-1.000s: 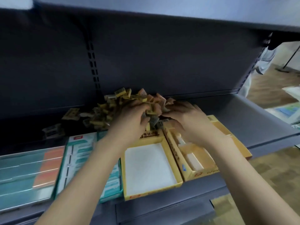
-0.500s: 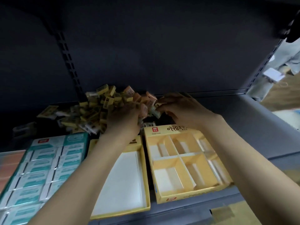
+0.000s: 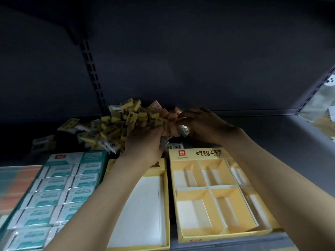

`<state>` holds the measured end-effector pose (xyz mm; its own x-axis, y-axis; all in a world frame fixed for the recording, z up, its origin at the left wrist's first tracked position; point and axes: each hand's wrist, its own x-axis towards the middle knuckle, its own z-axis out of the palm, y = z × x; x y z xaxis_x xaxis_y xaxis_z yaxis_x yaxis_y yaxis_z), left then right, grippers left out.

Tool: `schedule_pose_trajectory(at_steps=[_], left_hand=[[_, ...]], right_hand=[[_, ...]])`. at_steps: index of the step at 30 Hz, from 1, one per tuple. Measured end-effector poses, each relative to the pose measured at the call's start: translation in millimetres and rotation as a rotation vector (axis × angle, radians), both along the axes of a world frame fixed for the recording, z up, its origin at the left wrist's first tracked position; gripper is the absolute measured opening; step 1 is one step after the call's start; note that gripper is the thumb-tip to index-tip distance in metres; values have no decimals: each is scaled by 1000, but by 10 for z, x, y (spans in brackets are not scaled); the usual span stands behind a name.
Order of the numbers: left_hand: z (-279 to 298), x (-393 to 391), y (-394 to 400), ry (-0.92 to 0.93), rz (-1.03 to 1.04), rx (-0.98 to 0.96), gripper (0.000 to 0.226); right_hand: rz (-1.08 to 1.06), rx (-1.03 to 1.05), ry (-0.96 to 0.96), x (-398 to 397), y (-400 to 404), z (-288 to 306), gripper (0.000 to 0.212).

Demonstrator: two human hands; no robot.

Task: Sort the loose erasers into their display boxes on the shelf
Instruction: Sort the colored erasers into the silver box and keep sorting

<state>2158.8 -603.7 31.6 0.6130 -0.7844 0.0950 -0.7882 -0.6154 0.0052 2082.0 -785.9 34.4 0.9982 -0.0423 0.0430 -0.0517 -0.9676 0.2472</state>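
Reaching to the back of the shelf (image 3: 272, 127), both hands work in the eraser pile (image 3: 126, 120) heaped against the rear panel. Left hand (image 3: 145, 140) is knuckles-up, fingers curled into the pile's near edge and closed on several erasers — mostly yellow ones, a wrapped one showing under the fingertips. Right hand (image 3: 201, 124) is at the pile's right side, fingers bent round a shiny wrapped eraser (image 3: 184, 128) and some pink ones.

Containers, left to right along the front edge:
- Teal box (image 3: 54, 156) — full; rows of white-and-teal packs, packed tight.
- Plain yellow box (image 3: 164, 205), under the left forearm — one open white-floored bay, nothing seen in it.
- Divided yellow box (image 3: 199, 153), just beside the plain one, printed header at the far end — partitions form several compartments; all that show hold nothing.

At the far left edge, a blurred orange-and-teal pack (image 3: 16, 182). A few stray erasers lie left of the pile in shadow, kind unclear.
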Motion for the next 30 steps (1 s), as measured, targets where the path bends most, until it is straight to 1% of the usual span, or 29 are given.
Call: schedule_pose_trajectory(at_steps=[3, 6, 9, 11, 14, 16, 18, 19, 20, 22, 24, 26, 28, 30], left_hand=[[-32, 4, -8, 47, -20, -33, 35], [-62, -2, -20, 101, 1, -106, 35], [-50, -5, -11, 104, 14, -198, 37], [-13, 6, 26, 94, 2, -260, 31], [85, 34, 152, 145, -9, -358, 20], [162, 52, 271, 227, -4, -424, 16], [232, 82, 409, 321, 5, -503, 14], [258, 101, 484, 347, 3, -536, 13], [279, 114, 559, 359, 1, -560, 14], [283, 166, 706, 347, 10, -597, 25], [275, 224, 891, 356, 43, -631, 32], [257, 308, 1117, 398, 53, -672, 32], [264, 373, 1394, 482, 37, -722, 28], [290, 440, 1673, 648, 17, -773, 26]], right_hand=[[-9, 56, -59, 4, 50, 16, 58], [12, 121, -90, -41, 109, 38, 51], [22, 246, -140, -109, 131, 61, 35], [-16, 283, -131, -103, 131, 75, 22], [-53, 324, -98, -79, 167, 101, 9], [-123, 351, -108, -73, 214, 160, 17], [-168, 365, -140, -38, 280, 247, 11], [-165, 362, -172, -3, 337, 294, 16], [-147, 358, -208, 38, 418, 348, 20], [-116, 347, -269, 135, 662, 464, 24], [-114, 338, -283, 230, 957, 536, 27], [-131, 365, -275, 330, 1285, 554, 29], [-177, 427, -275, 397, 1621, 532, 29], [-208, 468, -265, 438, 1958, 500, 29]])
